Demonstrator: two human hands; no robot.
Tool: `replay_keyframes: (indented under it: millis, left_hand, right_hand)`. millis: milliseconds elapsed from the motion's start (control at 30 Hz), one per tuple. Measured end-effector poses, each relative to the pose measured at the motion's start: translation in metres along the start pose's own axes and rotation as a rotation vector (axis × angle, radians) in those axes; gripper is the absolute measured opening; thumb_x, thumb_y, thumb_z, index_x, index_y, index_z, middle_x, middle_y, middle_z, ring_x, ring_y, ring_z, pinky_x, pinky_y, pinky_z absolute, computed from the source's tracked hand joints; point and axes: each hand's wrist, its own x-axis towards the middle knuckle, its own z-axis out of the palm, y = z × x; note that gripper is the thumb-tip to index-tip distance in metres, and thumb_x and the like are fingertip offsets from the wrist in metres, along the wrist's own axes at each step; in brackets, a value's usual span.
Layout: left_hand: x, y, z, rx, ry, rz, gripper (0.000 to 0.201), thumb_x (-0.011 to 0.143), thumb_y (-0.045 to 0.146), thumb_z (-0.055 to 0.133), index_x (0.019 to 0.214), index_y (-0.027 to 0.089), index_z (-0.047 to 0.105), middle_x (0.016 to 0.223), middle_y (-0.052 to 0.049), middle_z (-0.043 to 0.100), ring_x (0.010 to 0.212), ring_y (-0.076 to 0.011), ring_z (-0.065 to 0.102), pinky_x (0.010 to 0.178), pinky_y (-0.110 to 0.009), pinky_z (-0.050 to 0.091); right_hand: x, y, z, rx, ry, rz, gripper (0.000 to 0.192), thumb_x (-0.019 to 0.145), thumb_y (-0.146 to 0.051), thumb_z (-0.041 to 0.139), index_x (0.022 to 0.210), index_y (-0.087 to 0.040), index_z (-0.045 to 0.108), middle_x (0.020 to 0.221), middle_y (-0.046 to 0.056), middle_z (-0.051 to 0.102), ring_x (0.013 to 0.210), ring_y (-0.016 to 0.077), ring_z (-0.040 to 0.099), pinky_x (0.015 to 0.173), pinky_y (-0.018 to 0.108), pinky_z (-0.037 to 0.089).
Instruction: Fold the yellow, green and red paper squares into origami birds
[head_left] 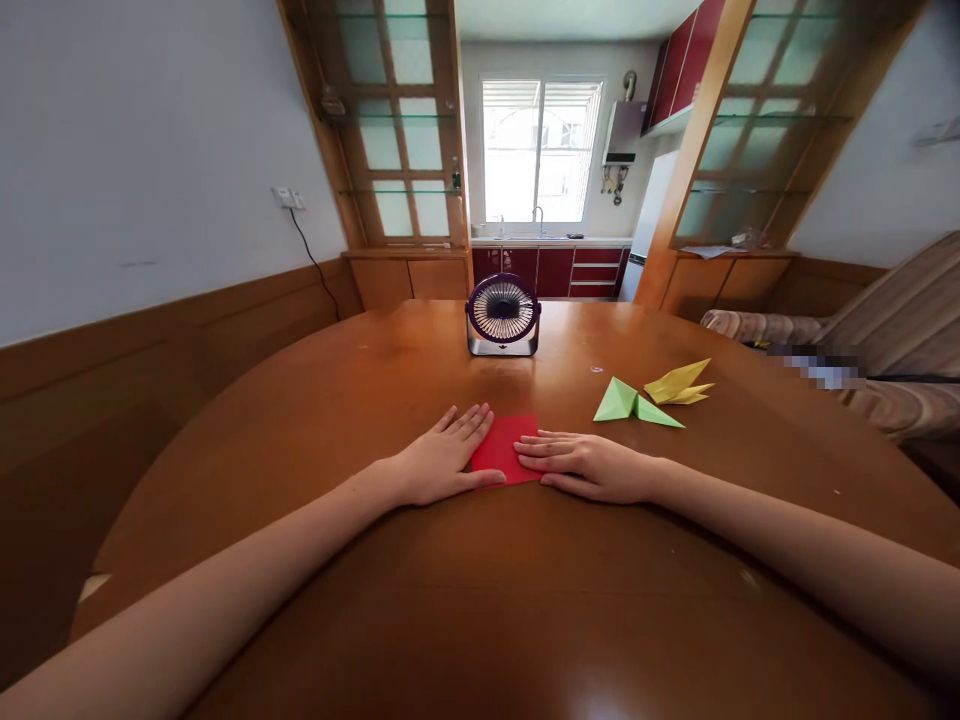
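Observation:
A piece of red paper [506, 436] lies flat on the wooden table in front of me. My left hand [448, 455] rests along its left side, fingers stretched out and the thumb on the near edge. From the right, my right hand [589, 462] lies flat with its fingertips on the paper's right part. Both hands cover some of the paper's edges, so its full outline is hidden. To the right of the paper are a green folded paper piece [618, 398] and a yellow folded paper piece [677, 383], with no hand touching either.
A small purple desk fan [503, 310] stands at the far side of the brown wooden table [315, 420]. A tiny scrap [596, 370] lies between the fan and the green paper. A striped sofa [892, 320] is at the right, and a kitchen window [510, 150] is beyond.

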Motion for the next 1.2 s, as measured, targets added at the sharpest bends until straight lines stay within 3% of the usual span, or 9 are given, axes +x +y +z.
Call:
replay_keyframes:
  millis: [167, 333, 533, 733, 933, 1067, 1200]
  left_hand:
    - [0.001, -0.012, -0.002, -0.063, 0.037, 0.122, 0.091, 0.089, 0.070, 0.036, 0.153, 0.011, 0.010, 0.158, -0.015, 0.008, 0.148, -0.0266, 0.008, 0.120, -0.045, 0.008]
    - [-0.003, -0.019, -0.006, -0.158, 0.118, 0.213, 0.075, 0.089, 0.062, 0.049, 0.149, 0.021, 0.032, 0.158, -0.011, 0.018, 0.147, -0.0274, 0.014, 0.119, -0.047, 0.014]
    - [-0.009, -0.020, -0.012, -0.205, 0.172, 0.302, 0.058, 0.087, 0.054, 0.059, 0.138, 0.026, 0.051, 0.148, -0.009, 0.044, 0.137, -0.0258, 0.040, 0.113, -0.045, 0.031]
    - [-0.005, -0.018, -0.007, -0.162, 0.341, 0.394, 0.036, 0.094, 0.043, 0.053, 0.122, 0.023, 0.065, 0.126, -0.009, 0.063, 0.113, -0.0219, 0.060, 0.098, -0.037, 0.047]
    - [-0.004, -0.008, -0.005, -0.063, 0.447, 0.474, 0.033, 0.098, 0.040, 0.047, 0.112, 0.020, 0.069, 0.106, -0.009, 0.069, 0.094, -0.0191, 0.064, 0.084, -0.031, 0.050]
    - [-0.005, -0.001, -0.007, -0.030, 0.452, 0.471, 0.035, 0.099, 0.039, 0.043, 0.107, 0.018, 0.070, 0.100, -0.010, 0.069, 0.090, -0.0185, 0.064, 0.080, -0.030, 0.050]
    - [-0.006, 0.002, -0.007, -0.009, 0.456, 0.473, 0.046, 0.091, 0.052, 0.053, 0.119, 0.017, 0.064, 0.101, -0.011, 0.069, 0.089, -0.0214, 0.063, 0.078, -0.033, 0.050]
  right_hand:
    - [-0.003, 0.001, 0.002, -0.187, 0.168, -0.083, 0.028, 0.097, -0.024, 0.048, 0.118, -0.017, 0.065, 0.116, 0.010, 0.069, 0.112, 0.0214, 0.061, 0.101, 0.042, 0.049]
    - [-0.003, 0.003, 0.002, -0.258, 0.203, -0.095, 0.023, 0.096, -0.022, 0.049, 0.110, -0.017, 0.067, 0.100, 0.010, 0.072, 0.098, 0.0194, 0.065, 0.087, 0.037, 0.053]
    - [-0.009, 0.016, -0.003, -0.253, 0.210, -0.051, 0.023, 0.095, -0.020, 0.049, 0.109, -0.017, 0.067, 0.103, 0.009, 0.071, 0.097, 0.0198, 0.065, 0.088, 0.040, 0.052]
    - [-0.011, 0.020, -0.006, -0.213, 0.214, -0.014, 0.021, 0.093, -0.024, 0.052, 0.105, -0.019, 0.069, 0.102, 0.009, 0.071, 0.095, 0.0201, 0.065, 0.087, 0.040, 0.051]
    - [-0.012, 0.021, -0.006, -0.158, 0.245, 0.002, 0.022, 0.092, -0.030, 0.058, 0.105, -0.018, 0.069, 0.100, 0.009, 0.071, 0.093, 0.0202, 0.064, 0.088, 0.041, 0.050]
    - [-0.012, 0.022, -0.007, -0.145, 0.235, 0.002, 0.022, 0.093, -0.031, 0.057, 0.106, -0.019, 0.069, 0.101, 0.009, 0.070, 0.095, 0.0200, 0.064, 0.091, 0.042, 0.048]
    - [-0.011, 0.021, -0.008, -0.158, 0.204, 0.005, 0.022, 0.095, -0.029, 0.053, 0.108, -0.019, 0.068, 0.102, 0.009, 0.070, 0.096, 0.0200, 0.063, 0.092, 0.043, 0.048]
